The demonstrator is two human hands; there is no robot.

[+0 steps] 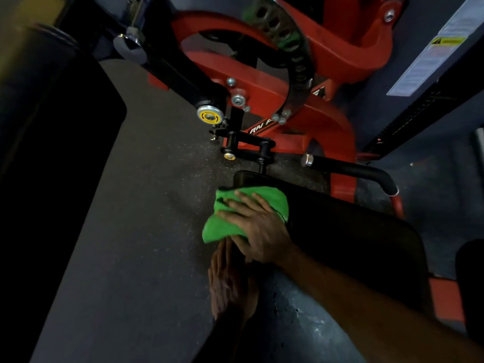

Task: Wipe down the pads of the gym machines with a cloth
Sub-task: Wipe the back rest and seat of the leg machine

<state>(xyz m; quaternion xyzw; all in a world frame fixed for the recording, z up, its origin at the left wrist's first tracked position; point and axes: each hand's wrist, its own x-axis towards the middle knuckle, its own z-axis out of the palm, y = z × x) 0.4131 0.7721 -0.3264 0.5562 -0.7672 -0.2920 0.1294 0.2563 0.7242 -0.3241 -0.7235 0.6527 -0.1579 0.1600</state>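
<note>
Dark gym floor (146,205), grey and speckled, lies under everything. The right hand (258,229) lies flat on a green cloth (235,213), with its fingers (250,199) spread out and straight, pressing the cloth down. The cloth is bright green and soft, bunched into folds, with a thin dark seam along one side. It sits on the far left corner of a black pad (348,231) and hangs a little over the pad's left edge.

Just below the cloth, the left hand (230,281) rests against the left edge of the same pad. Its fingers point up toward the cloth and lie close together. I cannot tell if they curl around the edge, because it is very dark there.

The pad is smooth, black and wide, with rounded corners. A black handle bar (351,170) with a silver bolt at its end runs just past the far edge of the pad. A small black post goes up from the pad's far corner to a black bracket (246,148) with a yellow knob.

Beyond that stands the red machine frame (324,119), with a curved metal plate (293,48) full of holes and some silver bolts. On the left there is another big black pad (52,127). At the top right, a white warning label (440,48) is stuck on a grey panel.
</note>
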